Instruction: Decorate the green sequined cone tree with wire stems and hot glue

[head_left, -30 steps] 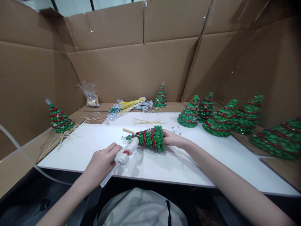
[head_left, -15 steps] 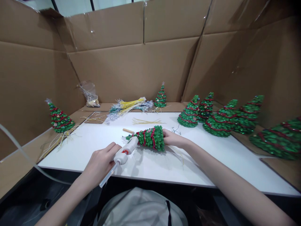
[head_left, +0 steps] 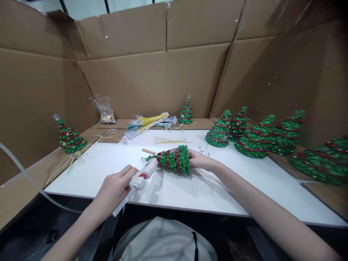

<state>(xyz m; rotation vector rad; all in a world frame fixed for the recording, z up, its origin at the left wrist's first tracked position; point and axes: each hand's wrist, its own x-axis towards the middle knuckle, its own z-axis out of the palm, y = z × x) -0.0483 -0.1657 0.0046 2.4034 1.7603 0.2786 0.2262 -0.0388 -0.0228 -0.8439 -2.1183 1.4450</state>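
Note:
My left hand is closed around a white hot glue gun, with a clear glue stick jutting from its back end. The gun's front end overlaps the upper part of a small green Christmas tree with red garland. That tree lies on its side, tip to the left, above the white board. At its base, my right hand grips it, the fingertips partly hidden behind the base. Thin pale wires trail out below my right wrist. Just behind the tree's tip lies a wooden-handled tool.
Several finished-looking trees stand at the right, one tree at the back and another tree at the left. Bundled wires and a plastic bag lie at the back. Cardboard walls enclose the white board.
My left hand has drawn the glue gun slightly left and down along the tree. My right hand and the tree have stayed almost still.

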